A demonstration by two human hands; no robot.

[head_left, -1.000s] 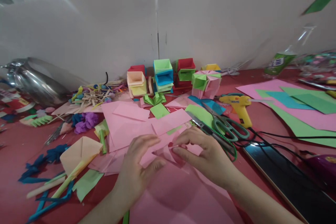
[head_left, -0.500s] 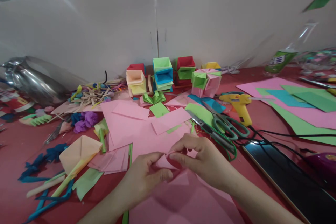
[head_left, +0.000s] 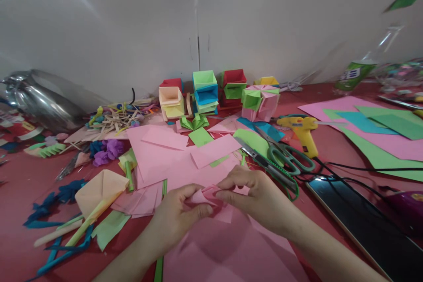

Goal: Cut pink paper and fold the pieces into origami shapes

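A small folded piece of pink paper (head_left: 209, 194) is held up between both hands, its folds partly covered by fingers. My left hand (head_left: 181, 211) is closed on its left side, the thumb lying along the lower edge. At the right side, my right hand (head_left: 253, 196) pinches the paper between thumb and fingertips. Under the hands lies a large pink sheet (head_left: 228, 251). Beyond them are a pink paper strip (head_left: 216, 150) and a green folded paper piece (head_left: 194, 122). Near my right hand rest a box cutter (head_left: 267, 163) and green-handled scissors (head_left: 287, 156).
Folded paper boxes (head_left: 205, 93) stand along the white partition (head_left: 99, 39). A yellow glue gun (head_left: 304, 130) and a phone (head_left: 360, 224) lie to the right, with black cords crossing. At left are a peach paper envelope shape (head_left: 101, 191), blue paper strips (head_left: 66, 251) and a metal jug (head_left: 46, 101).
The pink paper has been turned and its folded flap now shows more between the fingers. Both hands have shifted slightly, keeping hold of it.
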